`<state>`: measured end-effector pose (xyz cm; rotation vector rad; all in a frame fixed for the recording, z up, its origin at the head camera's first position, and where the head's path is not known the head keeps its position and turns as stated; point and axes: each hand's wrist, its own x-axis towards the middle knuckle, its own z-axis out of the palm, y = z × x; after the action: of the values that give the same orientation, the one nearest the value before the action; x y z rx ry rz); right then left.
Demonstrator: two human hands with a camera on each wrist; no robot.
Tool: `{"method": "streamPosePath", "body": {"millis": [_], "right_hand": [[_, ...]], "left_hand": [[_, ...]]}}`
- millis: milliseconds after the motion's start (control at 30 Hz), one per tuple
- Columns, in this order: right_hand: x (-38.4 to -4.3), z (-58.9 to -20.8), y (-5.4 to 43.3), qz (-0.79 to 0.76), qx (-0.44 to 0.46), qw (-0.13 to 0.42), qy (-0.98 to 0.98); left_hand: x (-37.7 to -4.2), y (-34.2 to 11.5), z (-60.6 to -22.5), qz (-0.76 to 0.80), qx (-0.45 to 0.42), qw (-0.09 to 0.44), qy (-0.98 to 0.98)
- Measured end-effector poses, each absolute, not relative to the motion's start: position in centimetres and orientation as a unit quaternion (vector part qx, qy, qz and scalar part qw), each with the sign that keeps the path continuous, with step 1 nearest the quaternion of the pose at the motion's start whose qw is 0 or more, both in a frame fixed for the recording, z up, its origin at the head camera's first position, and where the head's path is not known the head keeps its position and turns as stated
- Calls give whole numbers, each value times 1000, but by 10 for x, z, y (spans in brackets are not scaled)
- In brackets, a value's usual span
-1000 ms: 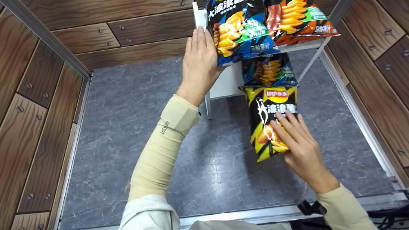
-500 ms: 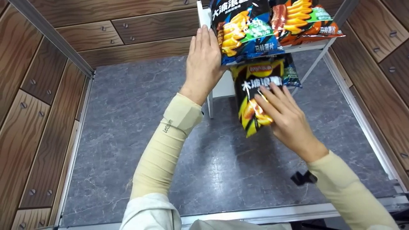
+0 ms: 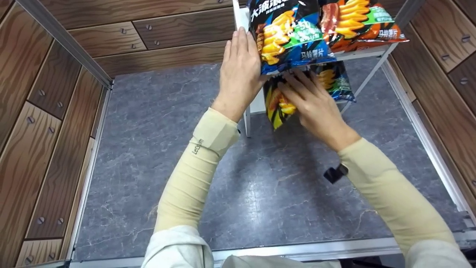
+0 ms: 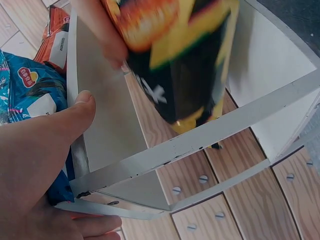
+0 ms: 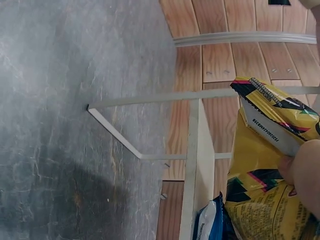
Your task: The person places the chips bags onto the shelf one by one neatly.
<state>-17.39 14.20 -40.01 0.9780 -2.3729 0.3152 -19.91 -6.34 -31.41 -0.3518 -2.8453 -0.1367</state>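
In the head view, my right hand [image 3: 314, 106] holds a black-and-yellow potato chip bag [image 3: 274, 108] at the lower level of a white shelf rack [image 3: 257, 106]. Its fingers lie over the front; the right wrist view has the thumb [image 5: 307, 175] on the yellow back of the bag [image 5: 250, 150]. My left hand [image 3: 240, 67] holds the rack's left side at the upper shelf, fingers extended along the outside. Its thumb [image 4: 82, 110] rests against the rack's inner side in the left wrist view. The top of the yellow bag is hidden beneath the upper shelf.
On the upper shelf lie a blue chip bag [image 3: 288, 41] and an orange one [image 3: 362, 26]. Another blue bag [image 3: 336, 80] is on the lower level, right of my right hand. Wood-patterned walls [image 3: 37, 111] surround the grey marbled floor [image 3: 167, 93].
My right hand has carried the yellow bag up and left, away from me, from in front of the rack to its lower level beside the blue bag. My left hand keeps its place on the rack.
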Motion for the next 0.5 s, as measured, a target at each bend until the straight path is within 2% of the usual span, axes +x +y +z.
{"method": "streamPosePath", "body": {"millis": [500], "right_hand": [[-216,-411,116,111,370,224,-895]], "left_hand": [[-201,-62,-313,-43,-116,120,-985]]}}
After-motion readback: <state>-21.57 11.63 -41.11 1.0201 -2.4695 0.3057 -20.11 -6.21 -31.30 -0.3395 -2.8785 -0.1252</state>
